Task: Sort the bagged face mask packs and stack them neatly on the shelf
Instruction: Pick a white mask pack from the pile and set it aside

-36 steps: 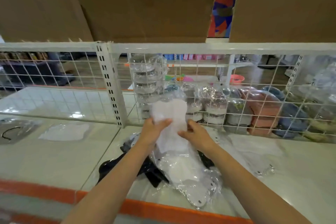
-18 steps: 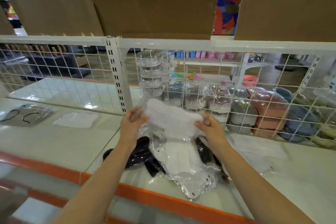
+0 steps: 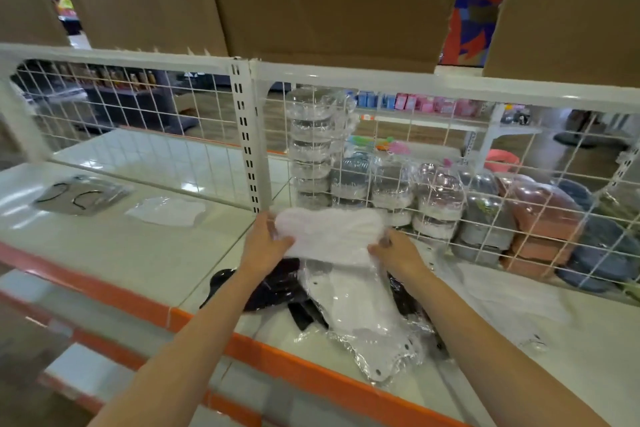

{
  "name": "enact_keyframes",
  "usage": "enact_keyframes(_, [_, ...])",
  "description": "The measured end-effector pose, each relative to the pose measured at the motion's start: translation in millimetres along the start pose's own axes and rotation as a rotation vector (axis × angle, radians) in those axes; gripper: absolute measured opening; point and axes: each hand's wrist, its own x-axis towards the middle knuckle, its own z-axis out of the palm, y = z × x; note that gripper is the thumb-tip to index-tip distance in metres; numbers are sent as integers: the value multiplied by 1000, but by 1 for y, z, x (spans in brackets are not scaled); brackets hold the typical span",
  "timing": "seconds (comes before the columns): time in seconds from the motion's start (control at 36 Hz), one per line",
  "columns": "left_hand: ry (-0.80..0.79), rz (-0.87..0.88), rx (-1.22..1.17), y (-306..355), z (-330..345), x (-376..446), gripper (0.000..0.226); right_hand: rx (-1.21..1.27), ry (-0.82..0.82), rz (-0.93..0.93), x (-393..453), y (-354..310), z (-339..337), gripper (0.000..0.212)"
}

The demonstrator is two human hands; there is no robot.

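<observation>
A bagged white face mask pack is gripped at its ends by the left hand and the right hand, held level above a heap of bagged white and black mask packs lying on the shelf, close to the wire mesh back.

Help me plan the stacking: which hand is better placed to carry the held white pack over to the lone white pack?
Left hand: it grips the held white pack on the side nearer the lone white pack.
</observation>
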Motion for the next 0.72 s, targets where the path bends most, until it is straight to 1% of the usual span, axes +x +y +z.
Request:
enact_keyframes(0.03, [4,-41,-4,-3,-8,6,48,-6,-61,0,1,-8,3,20])
enact_keyframes(0.06, [9,-84,-8,-7,-16,11,52,9,-130,7,4,-14,8,21])
enact_keyframes(0.11, [22,-161,-35,-17,-33,20,58,17,-229,13,10,-29,22,14])
enact_keyframes(0.17, [49,-199,-32,-30,-51,29,61,2,-274,0,20,-46,43,15])
enact_keyframes(0.22, [67,-227,11,-45,-73,39,59,17,-286,-31,31,-64,70,21])
enact_keyframes(0.31, [46,-250,105,-71,-111,60,56,82,-269,-50,48,-94,112,22])
enact_keyframes(0.33, [44,-257,136,-80,-126,69,56,95,-267,-52,55,-103,128,20])
enact_keyframes(0.39, [32,-272,212,-100,-156,87,58,93,-275,-32,67,-121,160,7])
enact_keyframes(0.44, [-6,-287,304,-121,-184,107,60,51,-281,-16,77,-134,191,5])
enact_keyframes(0.47, [-33,-302,367,-131,-196,115,61,25,-289,-12,82,-140,206,7])
enact_keyframes(0.56, [-100,-319,596,-164,-228,132,64,-82,-315,31,97,-152,251,21])
enact_keyframes(0.61, [-122,-288,750,-183,-244,139,60,-162,-329,50,104,-158,277,25])
enact_keyframes(0.64, [-138,-268,790,-191,-251,142,54,-176,-338,51,107,-161,288,24])
enact_keyframes(0.72, [-191,-206,801,-212,-271,156,33,-132,-352,38,116,-175,315,19])
